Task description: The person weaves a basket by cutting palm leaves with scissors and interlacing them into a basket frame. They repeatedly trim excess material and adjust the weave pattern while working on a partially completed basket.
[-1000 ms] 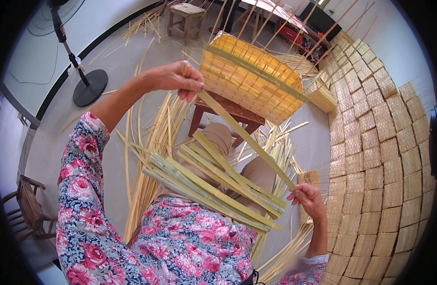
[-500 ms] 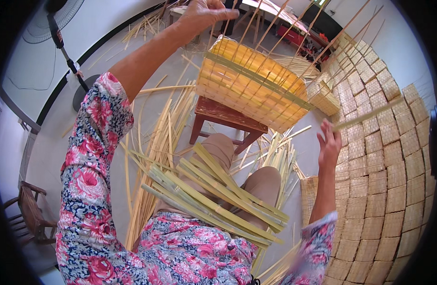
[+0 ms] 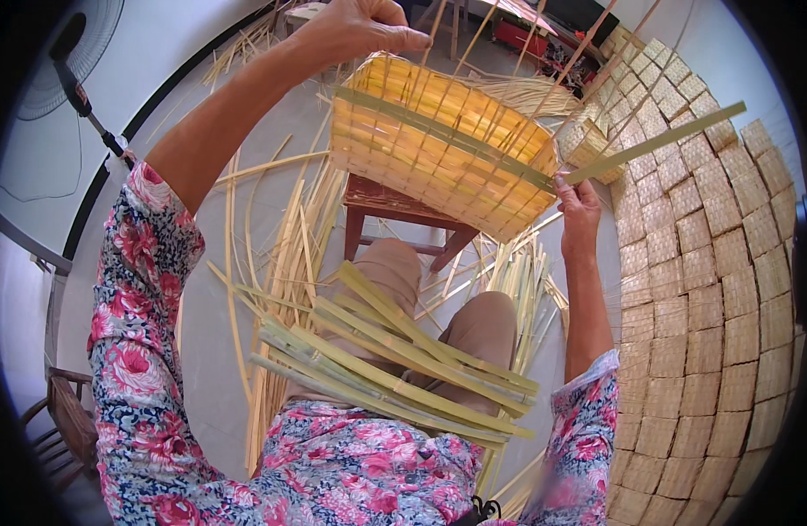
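A yellow woven bamboo basket (image 3: 438,158) with tall upright stakes (image 3: 463,54) sits tilted on a dark red wooden stool (image 3: 395,202). One green bamboo strip (image 3: 675,144) runs along the basket's near side through the stakes, and its loose end sticks out past the right corner. My right hand (image 3: 580,210) pinches this strip at that corner. Above the basket's left end is my left hand (image 3: 355,31), its fingers bent and its thumb stretched out beside a stake; nothing shows in its grasp. Several green bamboo strips (image 3: 395,368) lie across my lap.
Pale bamboo strips (image 3: 285,272) are strewn over the floor on both sides of the stool. Many woven pieces (image 3: 701,289) are stacked along the right. A standing fan (image 3: 70,79) and a wooden chair (image 3: 70,421) are at the left. A red box (image 3: 519,37) stands at the back.
My right hand has come up and inward to the basket's right corner and now grips the green strip there. My left hand stays above the basket. The view has shifted slightly.
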Available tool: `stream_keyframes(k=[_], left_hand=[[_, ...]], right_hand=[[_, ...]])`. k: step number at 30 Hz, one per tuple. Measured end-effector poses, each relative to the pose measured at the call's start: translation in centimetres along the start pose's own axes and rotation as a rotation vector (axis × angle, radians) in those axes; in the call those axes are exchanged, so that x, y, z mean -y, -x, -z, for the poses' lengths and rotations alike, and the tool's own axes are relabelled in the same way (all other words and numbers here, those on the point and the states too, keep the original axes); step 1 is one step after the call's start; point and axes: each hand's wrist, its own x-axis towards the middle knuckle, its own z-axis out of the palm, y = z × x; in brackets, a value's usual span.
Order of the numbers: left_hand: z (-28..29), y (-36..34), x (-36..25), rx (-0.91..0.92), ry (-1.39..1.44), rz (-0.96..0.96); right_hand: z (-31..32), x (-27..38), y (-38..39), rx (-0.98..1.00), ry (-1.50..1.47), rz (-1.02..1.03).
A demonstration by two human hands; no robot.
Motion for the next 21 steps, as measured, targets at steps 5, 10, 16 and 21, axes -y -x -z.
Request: stream_keyframes(k=[5,10,16,21], left_hand=[[-1.9,0.8,3.0,-0.128,-0.055,-0.417],[-3.5,0.6,0.9,0.014,-0.221,-0.228],[-3.2,0.0,-1.4,0.213,-0.163,-0.351],[-4.8,0.2,-5.6,0.288,-0.072,-0.404]], right_hand=[[-1.0,-0.5,3.0,-0.069,0.051,0.102],[-2.2,-1.3,3.3,-0.137,0.083,0.208],[-1.3,-2.1,3.1,-0.159,0.352,0.267],[-1.7,-2.0,3.4,-0.187,0.349,0.327]])
